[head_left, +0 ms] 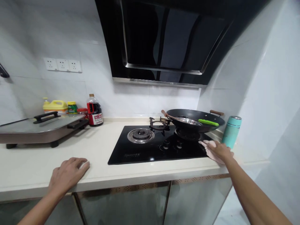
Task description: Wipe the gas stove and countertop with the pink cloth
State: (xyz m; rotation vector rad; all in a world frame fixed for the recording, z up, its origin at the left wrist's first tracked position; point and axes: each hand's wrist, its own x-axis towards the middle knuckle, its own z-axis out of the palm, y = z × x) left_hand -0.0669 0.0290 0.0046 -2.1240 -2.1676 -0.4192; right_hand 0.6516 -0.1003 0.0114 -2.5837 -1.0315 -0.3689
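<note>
My right hand (pixel 221 150) presses a pale pink cloth (pixel 214 155) onto the right front corner of the black gas stove (pixel 150 156), with its fingers on the cloth. Just above that hand, a black wok (pixel 194 125) with wooden handles sits over the right burner. Inside the wok lie a shiny metal piece (pixel 187 120) and something with a bright green handle (pixel 208 122). A teal flask (pixel 232 132) stands right beside my right hand. My left hand (pixel 68 172) rests on the pale countertop (pixel 100 150) near its front edge, fingers loosely bent and apart, holding nothing.
A lidded electric pan (pixel 44 126) stands at the left, with a soy sauce bottle (pixel 94 111) and yellow containers (pixel 56 106) behind it. The left burner (pixel 141 135) is bare; its pan support (pixel 159 124) lies behind. A black range hood (pixel 159 43) hangs overhead.
</note>
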